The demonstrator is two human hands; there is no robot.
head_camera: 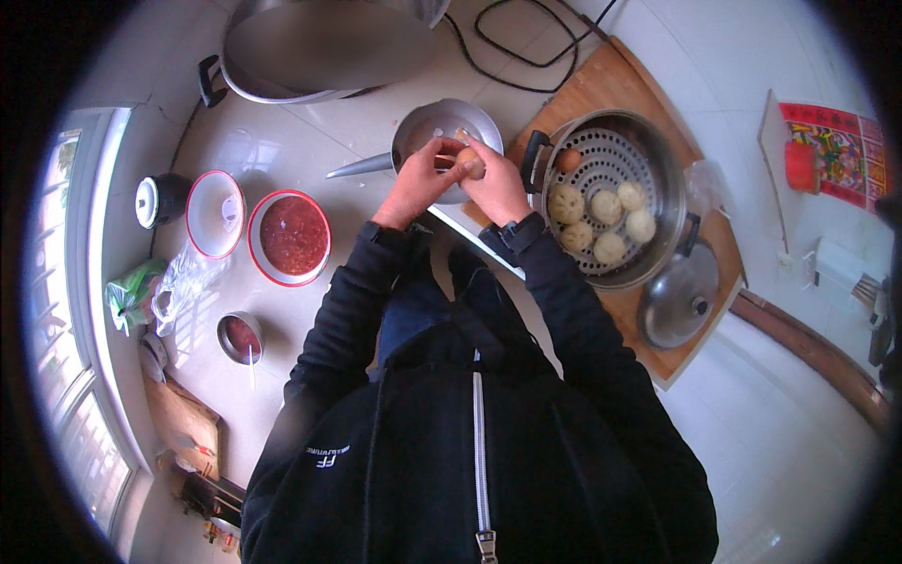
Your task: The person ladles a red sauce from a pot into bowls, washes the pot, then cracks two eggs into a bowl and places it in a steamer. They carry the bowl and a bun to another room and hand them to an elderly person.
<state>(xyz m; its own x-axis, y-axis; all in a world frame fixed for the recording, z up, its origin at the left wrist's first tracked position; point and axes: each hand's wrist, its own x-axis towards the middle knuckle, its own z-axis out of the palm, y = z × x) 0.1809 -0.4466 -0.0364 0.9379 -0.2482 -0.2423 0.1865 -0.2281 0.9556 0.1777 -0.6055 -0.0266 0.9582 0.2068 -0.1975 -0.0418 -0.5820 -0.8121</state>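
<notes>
My left hand and my right hand meet over a grey metal saucepan with a long handle. Between their fingertips is a brown egg, held by both. Pale and brown bits that look like eggshell lie in the saucepan. To the right stands a metal steamer pot with a perforated tray. Several pleated steamed buns and another brown egg rest on that tray. My palms are hidden, and the fingers cover part of the held egg.
A large metal pot stands at the far side, near a black cable. Left are a bowl of red filling, a white bowl and a small metal bowl. A lid lies on the wooden board under the steamer.
</notes>
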